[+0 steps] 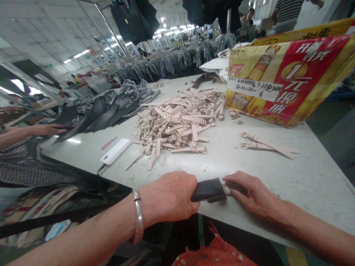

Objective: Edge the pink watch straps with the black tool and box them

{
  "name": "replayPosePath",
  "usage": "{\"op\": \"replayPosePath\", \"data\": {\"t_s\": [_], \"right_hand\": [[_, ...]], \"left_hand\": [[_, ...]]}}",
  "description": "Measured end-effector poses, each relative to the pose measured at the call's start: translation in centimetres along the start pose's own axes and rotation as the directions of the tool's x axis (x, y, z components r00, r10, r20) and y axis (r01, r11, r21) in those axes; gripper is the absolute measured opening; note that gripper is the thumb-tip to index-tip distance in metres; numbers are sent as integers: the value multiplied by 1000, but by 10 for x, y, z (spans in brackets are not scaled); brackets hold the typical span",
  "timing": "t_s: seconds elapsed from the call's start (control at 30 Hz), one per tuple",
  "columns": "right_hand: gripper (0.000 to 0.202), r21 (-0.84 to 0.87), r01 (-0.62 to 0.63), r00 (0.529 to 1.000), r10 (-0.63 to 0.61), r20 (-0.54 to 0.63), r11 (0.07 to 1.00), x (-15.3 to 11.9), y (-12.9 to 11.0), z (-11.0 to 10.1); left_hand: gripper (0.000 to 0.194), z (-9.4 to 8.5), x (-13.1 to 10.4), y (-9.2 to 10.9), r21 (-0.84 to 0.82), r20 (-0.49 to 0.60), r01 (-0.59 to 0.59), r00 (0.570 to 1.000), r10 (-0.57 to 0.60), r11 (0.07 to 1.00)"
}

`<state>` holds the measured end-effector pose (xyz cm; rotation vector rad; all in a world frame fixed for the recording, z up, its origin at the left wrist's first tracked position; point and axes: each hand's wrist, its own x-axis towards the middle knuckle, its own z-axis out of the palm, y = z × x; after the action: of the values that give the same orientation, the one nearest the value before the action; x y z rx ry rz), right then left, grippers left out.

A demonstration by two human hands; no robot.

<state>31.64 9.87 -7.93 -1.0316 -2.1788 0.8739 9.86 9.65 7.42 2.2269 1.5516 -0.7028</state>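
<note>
My left hand [174,194], with a silver bracelet at the wrist, grips a black, flat-sided tool [209,189] over the table's front edge. At the tool's right end, my right hand [251,190] pinches a small pale piece [226,187] that looks like part of a strap; most of it is hidden. Beyond my hands lies a large heap of pale pink straps with gold buckles [177,123]. Two more buckled straps [266,146] lie crossing each other to the right of the heap.
A yellow and red carton [288,77] stands at the right on the table [318,166]. A white power bank [115,151] and a red pen-like item [109,143] lie left of the heap. Dark grey pieces [105,111] cover the far left, where another person's hand [50,129] reaches in.
</note>
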Motion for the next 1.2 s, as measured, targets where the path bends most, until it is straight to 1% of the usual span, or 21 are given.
{"op": "replayPosePath", "data": {"t_s": [0.1, 0.2, 0.3, 0.4, 0.47, 0.53, 0.63, 0.77, 0.83, 0.97, 1.07, 1.13, 1.2], "right_hand": [[37, 5, -9, 1000, 9, 9, 1000, -2, 2, 0], [43, 6, 3, 1000, -3, 7, 1000, -1, 4, -1], [44, 14, 9, 999, -10, 35, 1000, 0, 7, -3], [45, 23, 2, 998, -3, 62, 1000, 1, 12, -5], [44, 27, -7, 998, 5, 58, 1000, 1, 14, -6], [44, 35, -10, 999, 8, 49, 999, 1, 15, -6], [42, 51, -3, 999, 0, 43, 999, 1, 14, -6], [41, 58, -1, 1000, -1, 29, 998, 2, 13, -6], [41, 62, 2, 1000, -4, 30, 998, 2, 13, -6], [43, 71, 9, 999, -11, 37, 997, 3, 11, -4], [44, 66, 4, 999, -6, 33, 998, 3, 8, -5], [43, 62, -3, 1000, 1, 31, 998, 3, 7, -5], [42, 60, -13, 999, 11, 33, 998, 3, 7, -6]], "left_hand": [[27, 0, 5, 6, 6, -9, -1, 1000, 2, 1000], [29, 4, 6, 8, -9, -25, 6, 1000, -6, 1000], [29, 15, 4, 7, -41, -61, 8, 998, -11, 999], [29, 29, 2, 6, -68, -122, -13, 993, 5, 998], [28, 37, 1, 4, -95, -150, -25, 989, 10, 995], [28, 40, 0, 2, -125, -150, -28, 989, 9, 992], [30, 38, -2, -6, -136, -111, 4, 994, -19, 991], [31, 26, -5, -16, -106, -55, 43, 997, -49, 993], [30, 18, -4, -15, -76, -30, 42, 999, -44, 996], [29, 6, 2, -4, -21, -8, 30, 1000, -30, 999], [30, 10, 6, 1, -8, -25, 13, 1000, -13, 1000], [32, 18, 6, -1, -36, -51, 11, 999, -13, 999], [33, 30, 7, -5, -110, -68, 21, 997, -29, 994]]}}
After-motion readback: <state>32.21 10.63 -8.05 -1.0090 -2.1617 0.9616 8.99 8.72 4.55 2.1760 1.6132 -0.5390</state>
